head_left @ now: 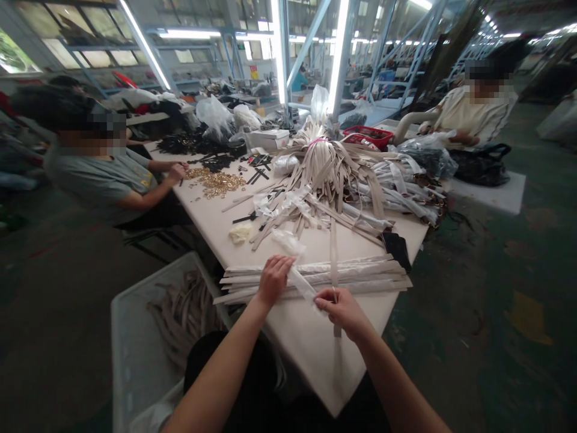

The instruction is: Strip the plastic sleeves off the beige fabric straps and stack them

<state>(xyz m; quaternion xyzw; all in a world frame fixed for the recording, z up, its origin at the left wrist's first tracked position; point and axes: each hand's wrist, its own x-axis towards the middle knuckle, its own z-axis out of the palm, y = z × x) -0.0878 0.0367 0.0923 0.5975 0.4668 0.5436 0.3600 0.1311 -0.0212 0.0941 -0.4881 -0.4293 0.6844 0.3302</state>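
We judge the step in hand to be two-handed handling of a film strip [301, 284] over the near part of the tabletop [306, 346]. At its left, our left hand [274, 279] lies with its fingers together over the strip's upper end; we cannot tell whether it grips or only presses. At its right, our right hand [340, 313] pinches the lower end between thumb and forefinger. As we read it, the next move calls for the right pinch to be kept light and the left fingers to steady the upper end, so that the film does not crease or twist.

Inspecting from left to right, we note that the film strip is whitish, thin and glossy, and slants down between the hands across a row of wrapped strips [374, 275]. These lie side by side, some with beige ends bare of film. Farther right, a narrow beige strap [334, 246] crosses the row and passes behind the right hand. A small gold-coloured piece [335, 293] shows there, too small to identify.
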